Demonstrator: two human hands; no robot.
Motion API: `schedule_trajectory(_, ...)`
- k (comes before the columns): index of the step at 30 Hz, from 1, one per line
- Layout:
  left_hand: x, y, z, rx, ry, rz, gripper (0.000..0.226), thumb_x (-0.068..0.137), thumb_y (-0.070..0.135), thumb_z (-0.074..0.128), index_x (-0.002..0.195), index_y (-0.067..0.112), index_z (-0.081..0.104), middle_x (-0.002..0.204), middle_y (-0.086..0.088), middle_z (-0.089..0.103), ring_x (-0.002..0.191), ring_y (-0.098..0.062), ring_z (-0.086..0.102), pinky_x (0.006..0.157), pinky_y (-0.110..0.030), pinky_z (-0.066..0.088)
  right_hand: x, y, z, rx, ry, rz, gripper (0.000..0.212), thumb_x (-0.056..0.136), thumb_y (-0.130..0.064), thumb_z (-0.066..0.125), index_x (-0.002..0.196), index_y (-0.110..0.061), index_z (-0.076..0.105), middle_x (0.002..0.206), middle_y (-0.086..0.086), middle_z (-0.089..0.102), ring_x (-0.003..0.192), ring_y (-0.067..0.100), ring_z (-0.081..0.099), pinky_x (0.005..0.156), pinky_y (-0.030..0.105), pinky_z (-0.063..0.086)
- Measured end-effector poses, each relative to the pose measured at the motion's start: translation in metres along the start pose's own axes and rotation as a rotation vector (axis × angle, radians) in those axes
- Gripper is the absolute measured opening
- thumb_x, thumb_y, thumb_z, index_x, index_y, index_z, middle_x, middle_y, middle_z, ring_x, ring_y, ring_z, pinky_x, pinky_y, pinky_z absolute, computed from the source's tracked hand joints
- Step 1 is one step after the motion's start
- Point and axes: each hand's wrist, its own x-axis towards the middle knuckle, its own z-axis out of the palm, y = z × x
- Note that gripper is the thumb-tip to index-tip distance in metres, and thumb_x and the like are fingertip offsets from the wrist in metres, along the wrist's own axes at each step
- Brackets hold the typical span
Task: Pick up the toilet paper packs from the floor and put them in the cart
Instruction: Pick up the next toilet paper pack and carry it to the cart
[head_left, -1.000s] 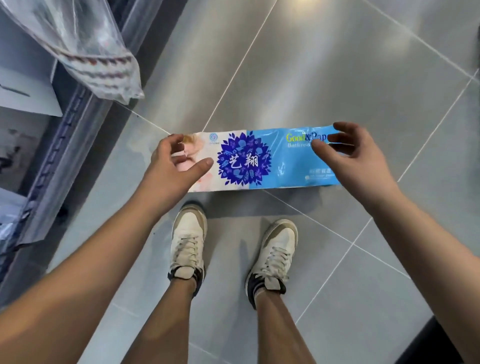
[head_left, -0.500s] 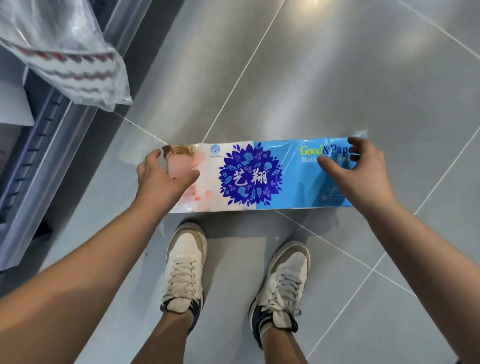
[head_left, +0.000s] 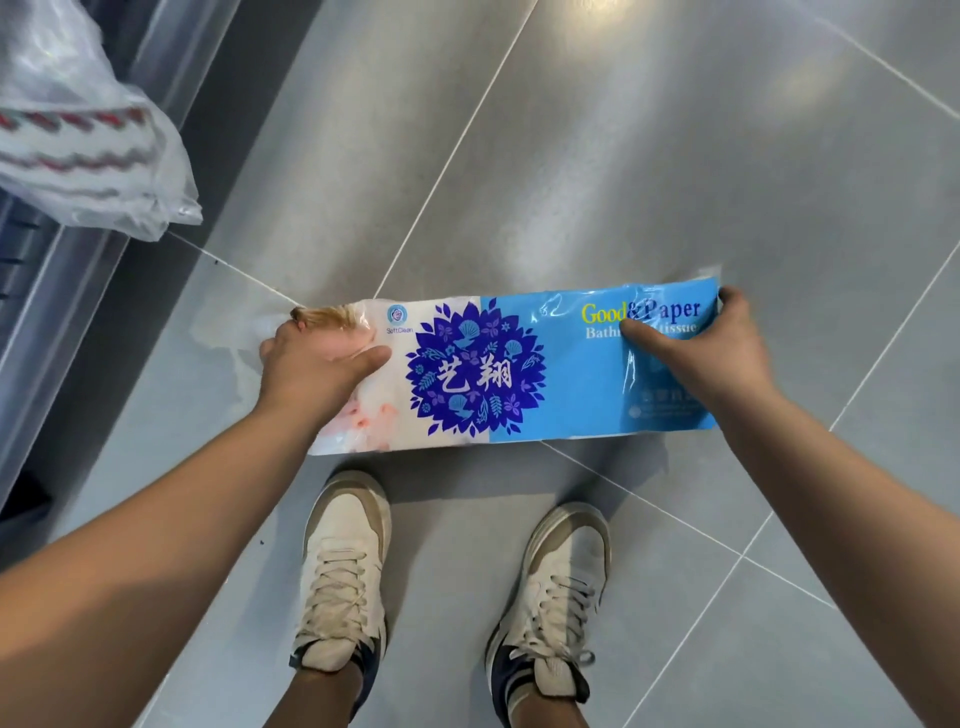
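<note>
Gripping a long plastic-wrapped toilet paper pack (head_left: 509, 369), white at one end and blue at the other with a dark blue flower print, by both ends.

The left hand (head_left: 311, 369) clamps the pack's white end, thumb laid across the top face and fingers curled over the far edge; the right hand (head_left: 711, 353) clamps the blue end, thumb pressed on the printed lettering and fingers wrapped round the end. The pack lies level and crosswise low over the glossy grey tiled floor (head_left: 675, 156); whether it touches the tiles cannot be told. Just on the person's side of the pack stand two white and beige lace-up sneakers (head_left: 343, 566). Well beyond the pack's white end hangs a crumpled clear plastic bag (head_left: 88, 156) over a grey metal rail (head_left: 62, 291).
</note>
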Motion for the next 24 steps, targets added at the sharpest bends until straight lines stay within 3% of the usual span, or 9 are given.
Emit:
schedule_trajectory(2,0.002,-0.001,0.006,0.013,0.048,0.007,0.093,0.065,0.051,0.087,0.137,0.013,0.043,0.137,-0.014,0.046,0.118,-0.033,0.057,0.096,-0.048,0.052,0.006,0.001,0.0,0.071,-0.043,0.027,0.079,0.059,-0.049,0.094,0.12,-0.023,0.05,0.116,-0.004,0.064,0.099,0.017,0.065,0.068,0.026,0.045)
schedule_trajectory(4,0.002,0.0,0.008,0.015,0.068,0.018,0.091,0.065,0.049,0.088,0.136,0.012,0.045,0.136,-0.013,0.048,0.118,-0.034,0.057,0.096,-0.048,0.051,0.01,0.001,0.0,0.104,-0.051,0.035,0.081,0.055,-0.05,0.096,0.118,-0.023,0.052,0.114,-0.005,0.066,0.093,0.013,0.066,0.064,0.023,0.044)
schedule_trajectory(13,0.03,0.042,-0.007,-0.049,0.083,0.137,0.096,0.042,0.065,0.087,0.122,0.019,0.058,0.122,-0.004,0.063,0.103,-0.026,0.066,0.092,-0.049,0.055,0.036,-0.01,-0.01,0.186,0.017,0.049,0.112,0.028,-0.071,0.09,0.123,-0.028,0.051,0.124,-0.002,0.063,0.102,0.018,0.068,0.092,0.043,0.057)
schedule_trajectory(16,0.051,0.071,-0.015,-0.107,0.101,0.209,0.101,0.028,0.073,0.083,0.114,0.024,0.063,0.115,0.002,0.068,0.096,-0.019,0.07,0.088,-0.045,0.058,0.052,-0.03,-0.022,0.245,0.063,0.002,0.107,0.03,-0.068,0.089,0.121,-0.029,0.046,0.125,-0.002,0.062,0.103,0.015,0.068,0.094,0.043,0.057)
schedule_trajectory(24,0.062,0.13,-0.038,-0.237,0.173,0.441,0.097,0.036,0.061,0.088,0.12,0.023,0.058,0.122,0.003,0.064,0.107,-0.012,0.066,0.096,-0.039,0.054,0.071,-0.061,-0.048,0.417,0.202,-0.145,0.1,0.044,-0.055,0.093,0.122,-0.026,0.039,0.125,-0.003,0.063,0.109,0.009,0.067,0.098,0.037,0.056)
